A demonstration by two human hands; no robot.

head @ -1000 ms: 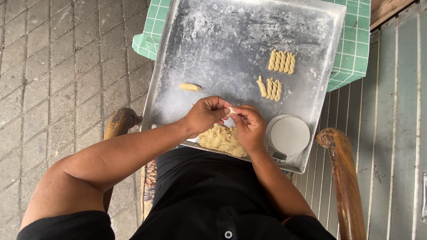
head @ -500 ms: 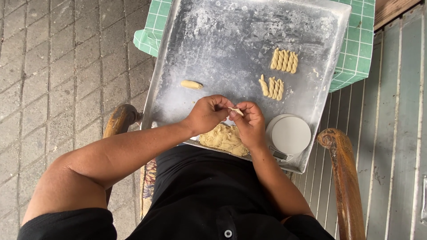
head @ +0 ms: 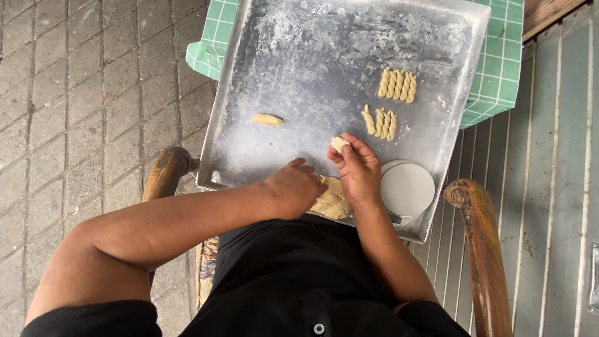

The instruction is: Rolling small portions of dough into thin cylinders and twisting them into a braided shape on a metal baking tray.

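Head view: R hand (head: 359,171) pinches small dough bit (head: 339,144) at its 11 o'clock, L hand (head: 293,190) curled on dough lump (head: 332,201), holding nothing clear.

Dull floured metal tray (head: 312,56), soft matt dough (head: 332,201), worn glossy wooden armrests (head: 480,249).

A round white digital scale (head: 407,188) sits at the near right corner of the metal tray (head: 312,75). Its small dark display strip (head: 397,218) lies along the scale's near edge. No packages, labels or signs appear.
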